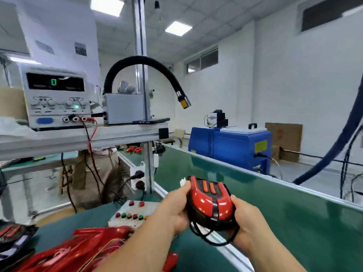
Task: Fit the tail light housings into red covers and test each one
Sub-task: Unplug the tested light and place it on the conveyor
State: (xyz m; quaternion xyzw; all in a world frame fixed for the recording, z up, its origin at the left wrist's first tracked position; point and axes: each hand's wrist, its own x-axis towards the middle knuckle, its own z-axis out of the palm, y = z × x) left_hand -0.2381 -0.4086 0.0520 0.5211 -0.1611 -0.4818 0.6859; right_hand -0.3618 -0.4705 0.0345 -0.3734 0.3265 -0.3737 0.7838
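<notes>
Both hands hold one assembled tail light (pixel 211 203) above the green belt: a glossy red cover with a black centre strip and orange inserts. My left hand (pixel 177 210) grips its left side, and a white connector (pixel 183 181) shows above the fingers. My right hand (pixel 246 220) grips the right side from below. Black wires (pixel 214 239) loop down under the light. Several loose red covers (pixel 78 250) with coloured wires lie at the lower left. Dark housings (pixel 13 238) sit at the far left edge.
A white test box (pixel 133 213) with red and green buttons sits left of my hands. A power supply (pixel 57 99) showing 0 stands on the raised shelf, red and black leads hanging down. A black flexible hose (pixel 155 63) arches overhead. A blue machine (pixel 229 146) stands beyond the conveyor belt (pixel 294 222).
</notes>
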